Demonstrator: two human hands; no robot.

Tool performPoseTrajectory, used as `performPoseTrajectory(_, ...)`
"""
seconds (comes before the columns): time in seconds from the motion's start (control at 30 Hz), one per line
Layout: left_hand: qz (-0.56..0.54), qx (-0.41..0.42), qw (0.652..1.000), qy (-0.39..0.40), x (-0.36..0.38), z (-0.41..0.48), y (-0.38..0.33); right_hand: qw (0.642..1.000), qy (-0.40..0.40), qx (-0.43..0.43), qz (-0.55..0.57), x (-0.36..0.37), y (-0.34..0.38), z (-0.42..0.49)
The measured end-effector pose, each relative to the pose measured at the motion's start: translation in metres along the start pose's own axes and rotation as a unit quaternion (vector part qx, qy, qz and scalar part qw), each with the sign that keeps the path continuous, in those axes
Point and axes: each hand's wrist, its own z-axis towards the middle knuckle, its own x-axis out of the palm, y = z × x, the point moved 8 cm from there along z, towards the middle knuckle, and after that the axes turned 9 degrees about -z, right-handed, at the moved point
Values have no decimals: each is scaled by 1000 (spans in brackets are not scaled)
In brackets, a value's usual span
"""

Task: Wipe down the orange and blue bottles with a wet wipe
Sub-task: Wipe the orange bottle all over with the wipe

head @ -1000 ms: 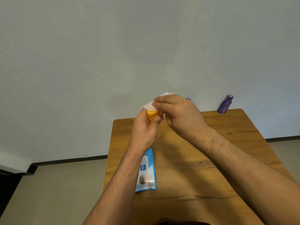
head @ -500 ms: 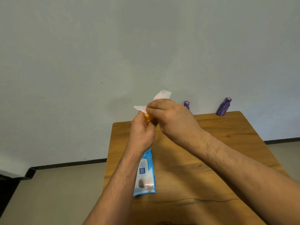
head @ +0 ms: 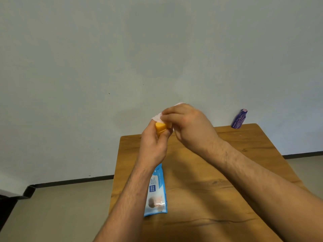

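My left hand point(head: 153, 145) grips an orange bottle point(head: 160, 129) above the far left part of the wooden table point(head: 227, 198); only the bottle's top end shows past my fingers. My right hand point(head: 190, 130) presses a white wet wipe point(head: 158, 117) against the bottle's top, and most of the wipe is hidden under that hand. A blue-purple bottle point(head: 238, 119) stands at the table's far right edge by the wall, well apart from both hands.
A blue wet-wipe pack point(head: 156, 193) lies flat on the table under my left forearm. A plain wall rises right behind the table. Beige floor lies to the left of the table.
My right hand has slid the wipe over the orange bottle's top, and the wipe's free flap no longer sticks up. A second small purple bottle seen behind my hands is now hidden.
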Motion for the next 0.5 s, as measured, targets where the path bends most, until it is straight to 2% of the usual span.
performPoseTrajectory(0.13, 6, 26, 1000, 2, -2, 0, -5, 996, 37, -82, 11, 5, 28, -8)
performPoseTrajectory(0.27, 0, 23, 1000, 8, 0, -1, -2, 1000, 6, 0, 9, 3, -5, -4)
performPoseTrajectory(0.4, 24, 28, 999, 8, -1, 0, 0, 995, 28, -78, 51, 5, 36, -12)
performPoseTrajectory(0.43, 17, 25, 999, 12, -2, 0, 3, 995, 29, -76, 63, 5, 30, -10)
performPoseTrajectory(0.5, -8, 33, 999, 20, -2, -2, 3, 998, 18, -12, 66, 4, -2, -5)
